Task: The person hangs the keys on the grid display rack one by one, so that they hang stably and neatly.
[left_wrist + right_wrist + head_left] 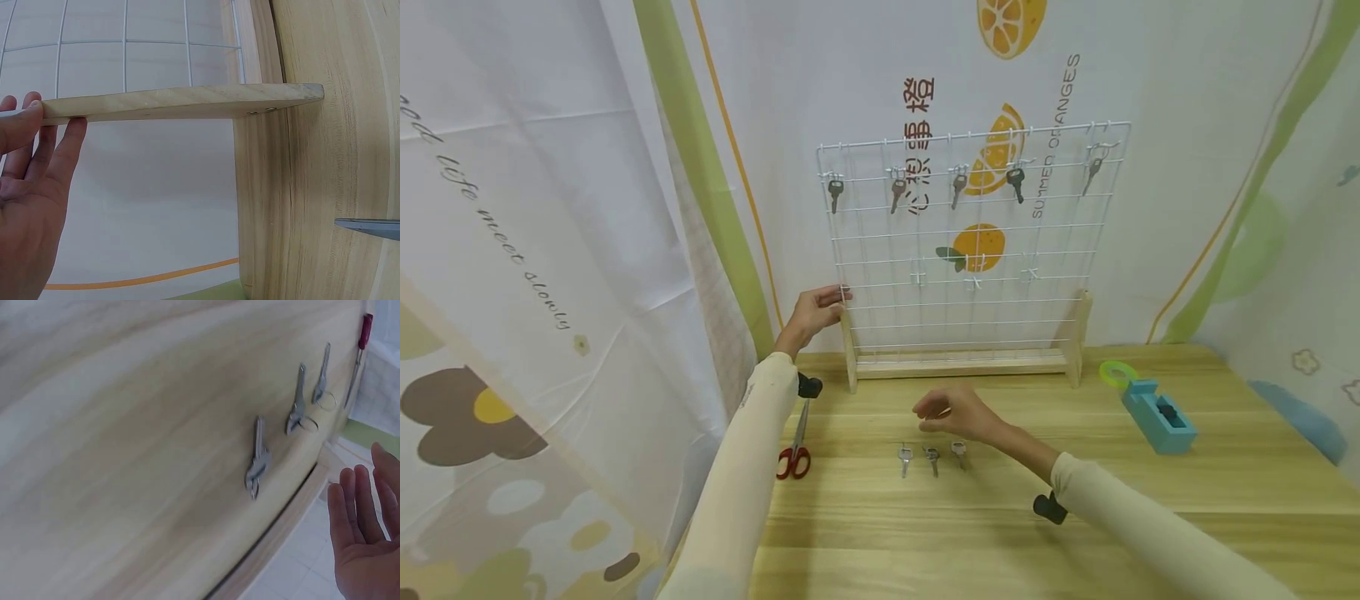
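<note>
At the left end of a white wire grid rack, my left hand pinches the top of the wooden side support, thumb on one side and fingers on the other. My right hand hovers over the table with fingers relaxed and nothing in them; its palm also appears in the right wrist view. Just below it, three silver keys lie in a row: a left key, a middle key and a right key, each with a ring. Several keys hang along the upper grid, including a dark-headed key.
Red-handled scissors lie on the table at the left, near my left forearm. A blue tape dispenser stands at the right, with a green tape roll behind it. Bare white hooks sit mid-grid. A printed curtain hangs behind.
</note>
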The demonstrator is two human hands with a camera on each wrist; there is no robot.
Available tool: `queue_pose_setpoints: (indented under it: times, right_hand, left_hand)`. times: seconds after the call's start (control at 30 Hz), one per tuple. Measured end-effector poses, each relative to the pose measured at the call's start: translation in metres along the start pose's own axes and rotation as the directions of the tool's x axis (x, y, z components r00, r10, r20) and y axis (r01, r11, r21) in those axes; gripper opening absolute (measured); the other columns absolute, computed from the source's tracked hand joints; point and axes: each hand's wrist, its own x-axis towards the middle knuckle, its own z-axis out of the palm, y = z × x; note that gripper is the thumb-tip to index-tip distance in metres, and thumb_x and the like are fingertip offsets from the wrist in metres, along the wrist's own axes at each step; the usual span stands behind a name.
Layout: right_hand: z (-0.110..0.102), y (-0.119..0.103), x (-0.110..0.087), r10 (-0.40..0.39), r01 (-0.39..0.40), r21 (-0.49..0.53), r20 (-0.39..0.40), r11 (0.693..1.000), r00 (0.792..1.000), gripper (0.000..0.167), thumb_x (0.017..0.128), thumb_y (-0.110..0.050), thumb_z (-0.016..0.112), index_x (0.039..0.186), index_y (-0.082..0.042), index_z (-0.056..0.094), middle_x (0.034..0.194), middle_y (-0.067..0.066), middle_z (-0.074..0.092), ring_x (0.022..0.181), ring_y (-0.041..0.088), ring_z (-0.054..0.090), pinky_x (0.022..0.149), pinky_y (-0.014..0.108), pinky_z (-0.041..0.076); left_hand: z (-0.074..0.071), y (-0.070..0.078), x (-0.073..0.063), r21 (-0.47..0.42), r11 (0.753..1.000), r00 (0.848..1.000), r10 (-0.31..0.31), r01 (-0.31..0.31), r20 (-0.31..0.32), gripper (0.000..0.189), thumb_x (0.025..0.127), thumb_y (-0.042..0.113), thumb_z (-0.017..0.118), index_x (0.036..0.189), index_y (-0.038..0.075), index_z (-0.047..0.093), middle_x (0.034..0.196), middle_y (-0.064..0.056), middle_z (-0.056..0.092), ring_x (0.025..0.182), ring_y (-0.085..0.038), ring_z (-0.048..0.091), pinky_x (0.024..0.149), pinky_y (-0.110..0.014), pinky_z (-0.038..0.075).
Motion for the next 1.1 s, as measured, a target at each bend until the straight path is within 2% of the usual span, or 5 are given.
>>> queue_pose_setpoints:
  times: [0.17,0.53,0.73,1.1]
  right_hand:
    - [0.013,0.003,0.001,-0.024,0.024,0.018,0.012,1.0,1.0,0.022,0.091,-0.002,0.079,0.109,0.009,0.074,0.102,0.018,0.076,0.09,0.021,0.075,0.081,0.025,0.064]
    - [0.033,0.006,0.004,-0.003,0.005,-0.04,0.05,0.999,0.999,0.019,0.088,-0.003,0.083,0.105,0.005,0.076,0.094,0.008,0.077,0.084,0.015,0.074,0.077,0.021,0.063]
    - [0.043,0.003,0.005,0.026,-0.021,-0.052,0.094,0.998,0.995,0.023,0.087,-0.009,0.085,0.104,0.003,0.077,0.093,0.008,0.078,0.083,0.012,0.074,0.077,0.018,0.061]
    - [0.05,0.005,0.004,0.039,-0.032,-0.073,0.101,0.997,0.994,0.011,0.088,-0.007,0.083,0.097,-0.002,0.079,0.094,0.004,0.079,0.085,0.013,0.075,0.08,0.019,0.061]
  left_hand:
    - [0.0,-0.001,0.0,-0.006,1.0,1.0,0.0,0.0,-0.004,0.049,0.103,-0.009,0.056,0.152,-0.004,0.049,0.149,-0.024,0.055,0.141,-0.034,0.05,0.113,-0.05,0.047]
    - [0.0,-0.002,0.002,0.023,1.0,1.0,-0.007,0.007,-0.01,0.048,0.104,-0.007,0.055,0.151,-0.003,0.05,0.148,-0.021,0.056,0.139,-0.032,0.053,0.11,-0.044,0.052]
    - [0.0,-0.003,0.0,0.02,1.0,1.0,-0.012,0.012,-0.019,0.048,0.104,-0.006,0.056,0.151,-0.003,0.05,0.148,-0.021,0.057,0.14,-0.032,0.053,0.111,-0.046,0.05]
    - [0.002,0.001,-0.002,-0.019,1.0,1.0,0.003,-0.003,-0.016,0.049,0.103,-0.009,0.056,0.152,-0.006,0.047,0.149,-0.025,0.054,0.142,-0.035,0.049,0.114,-0.05,0.046]
